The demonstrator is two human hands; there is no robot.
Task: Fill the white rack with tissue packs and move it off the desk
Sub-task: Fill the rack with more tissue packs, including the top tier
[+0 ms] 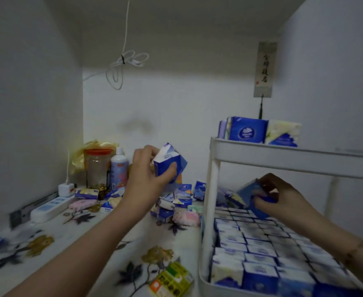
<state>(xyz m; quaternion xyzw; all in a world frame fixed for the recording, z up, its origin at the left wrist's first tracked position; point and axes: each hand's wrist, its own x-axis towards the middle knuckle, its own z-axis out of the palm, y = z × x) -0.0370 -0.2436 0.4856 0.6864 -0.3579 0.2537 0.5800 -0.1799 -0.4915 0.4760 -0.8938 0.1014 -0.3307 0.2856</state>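
The white rack (210, 189) stands on the right of the desk, its lower tray packed with rows of blue-and-white tissue packs (259, 254). Its upper shelf (283, 155) carries a few larger packs. My left hand (146, 174) grips a blue tissue pack (168, 162) in the air above a loose pile of packs (176, 204) on the desk. My right hand (281, 198) reaches inside the rack under the upper shelf and holds another blue pack (249, 196) just above the filled rows.
A flowered cloth (69, 243) covers the desk. At the back left stand a jar with an orange lid (97, 168), a white bottle (119, 168) and a power strip (52, 207). A yellow-green packet (172, 279) lies near the front edge. Walls close in left and right.
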